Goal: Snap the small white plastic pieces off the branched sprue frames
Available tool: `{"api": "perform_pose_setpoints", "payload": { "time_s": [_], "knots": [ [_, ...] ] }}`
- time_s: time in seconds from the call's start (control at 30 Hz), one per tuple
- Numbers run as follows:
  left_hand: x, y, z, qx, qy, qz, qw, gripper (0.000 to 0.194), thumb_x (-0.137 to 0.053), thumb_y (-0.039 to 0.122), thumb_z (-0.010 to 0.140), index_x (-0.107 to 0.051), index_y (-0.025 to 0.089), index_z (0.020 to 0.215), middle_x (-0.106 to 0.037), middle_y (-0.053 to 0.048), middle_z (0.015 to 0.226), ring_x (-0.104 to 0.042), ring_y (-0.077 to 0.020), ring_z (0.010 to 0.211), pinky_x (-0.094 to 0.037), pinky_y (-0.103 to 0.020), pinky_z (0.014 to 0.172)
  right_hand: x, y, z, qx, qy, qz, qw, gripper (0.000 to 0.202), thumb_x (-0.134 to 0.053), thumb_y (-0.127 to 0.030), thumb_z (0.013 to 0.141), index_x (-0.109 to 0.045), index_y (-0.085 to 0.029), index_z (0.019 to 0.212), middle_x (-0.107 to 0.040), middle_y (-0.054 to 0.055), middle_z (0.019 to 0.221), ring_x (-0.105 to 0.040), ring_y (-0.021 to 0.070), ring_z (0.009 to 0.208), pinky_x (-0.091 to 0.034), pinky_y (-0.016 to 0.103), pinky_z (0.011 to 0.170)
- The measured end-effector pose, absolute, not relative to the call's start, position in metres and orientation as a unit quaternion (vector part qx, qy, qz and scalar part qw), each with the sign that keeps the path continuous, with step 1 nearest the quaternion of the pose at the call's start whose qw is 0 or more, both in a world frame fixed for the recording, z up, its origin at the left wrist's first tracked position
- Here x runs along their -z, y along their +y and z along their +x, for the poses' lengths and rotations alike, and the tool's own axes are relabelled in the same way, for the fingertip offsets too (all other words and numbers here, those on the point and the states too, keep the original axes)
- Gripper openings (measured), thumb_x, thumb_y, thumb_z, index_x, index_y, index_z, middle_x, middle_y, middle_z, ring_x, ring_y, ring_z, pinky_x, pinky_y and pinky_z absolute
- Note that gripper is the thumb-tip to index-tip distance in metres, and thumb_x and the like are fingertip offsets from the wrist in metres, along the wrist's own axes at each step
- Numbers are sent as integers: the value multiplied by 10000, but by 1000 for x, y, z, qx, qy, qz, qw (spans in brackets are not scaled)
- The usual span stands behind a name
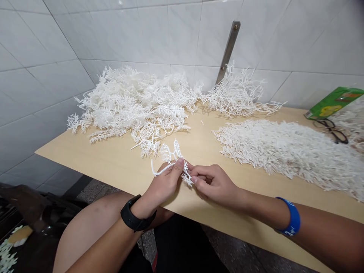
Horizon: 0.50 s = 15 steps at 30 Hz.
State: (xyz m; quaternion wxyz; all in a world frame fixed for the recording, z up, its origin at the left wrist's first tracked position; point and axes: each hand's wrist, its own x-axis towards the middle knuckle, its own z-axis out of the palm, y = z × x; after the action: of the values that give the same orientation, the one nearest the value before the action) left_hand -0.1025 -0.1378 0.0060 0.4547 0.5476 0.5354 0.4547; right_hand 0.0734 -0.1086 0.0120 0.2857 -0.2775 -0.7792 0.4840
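My left hand pinches a white plastic branching sprig between thumb and fingers, above the front of the table. One bare curved stem of it sticks out to the left, and feathery twigs stand up and hang down by the thumb. My right hand is closed at the sprig's lower right end, with thumb and forefinger pressed together on a twig tip. Behind my hands lies a big heap of similar white sprigs. To the right spreads a flat pile of short white pieces.
A smaller heap of bare white branches lies at the back by a metal bracket on the tiled wall. At the right are a green carton and dark-framed glasses. The wooden table's front edge runs before my legs.
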Motion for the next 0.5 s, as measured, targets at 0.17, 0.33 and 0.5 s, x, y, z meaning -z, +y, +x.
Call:
{"api": "perform_pose_setpoints", "payload": {
  "time_s": [0.17,0.33,0.5],
  "knots": [
    [-5,-131,-116,-583,510,297,558,499,-425,618,937,-600,186,758,-579,12,523,-671,-161,655,-533,-261,678,-8,-110,84,-357,-860,-199,305,199,-446,-129,808,-474,-197,623,-473,-40,519,-406,86,457,-346,220,495],
    [-6,-136,-110,-534,504,403,546,499,-469,578,939,-705,143,1009,-760,-122,1031,-683,-239,1047,-524,-323,884,3,-86,87,-222,-848,-316,364,228,-449,-98,884,-651,-181,949,-687,63,877,-627,193,815,-481,326,752],
    [-9,-141,-104,-515,527,452,503,540,-402,586,959,-695,171,1143,-739,-119,1157,-643,-262,1160,-502,-366,970,4,-82,85,-174,-841,-334,389,328,-447,-62,874,-643,-202,1096,-675,102,1105,-609,257,1059,-476,438,900]
  ]
}}
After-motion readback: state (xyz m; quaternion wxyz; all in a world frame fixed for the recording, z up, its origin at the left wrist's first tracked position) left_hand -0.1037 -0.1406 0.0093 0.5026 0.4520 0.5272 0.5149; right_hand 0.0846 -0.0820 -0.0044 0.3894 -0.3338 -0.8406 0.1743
